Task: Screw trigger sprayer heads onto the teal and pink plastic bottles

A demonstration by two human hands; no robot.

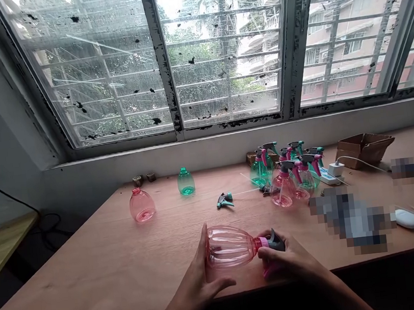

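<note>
A clear pink spray bottle (229, 246) lies sideways between my two hands, above the table's front part. Its base rests in the cupped grip of my left hand (199, 274), whose thumb stands away from the bottle. At the neck end, my right hand (286, 255) is closed around the grey-and-pink trigger head (273, 241); some of its fingers are hidden behind. Beyond the hands lies a loose dark-and-green trigger head (225, 200) with a thin tube. A headless pink bottle (142, 206) and a headless green bottle (186, 183) stand upright farther back.
Several spray bottles with heads (282, 186) stand grouped at the back right. Behind them are a white power strip (329, 175) and an open cardboard box (362, 151). A white mouse-like object (409, 218) and cables lie right. Windows (218, 50) rise behind the wooden table (94, 275).
</note>
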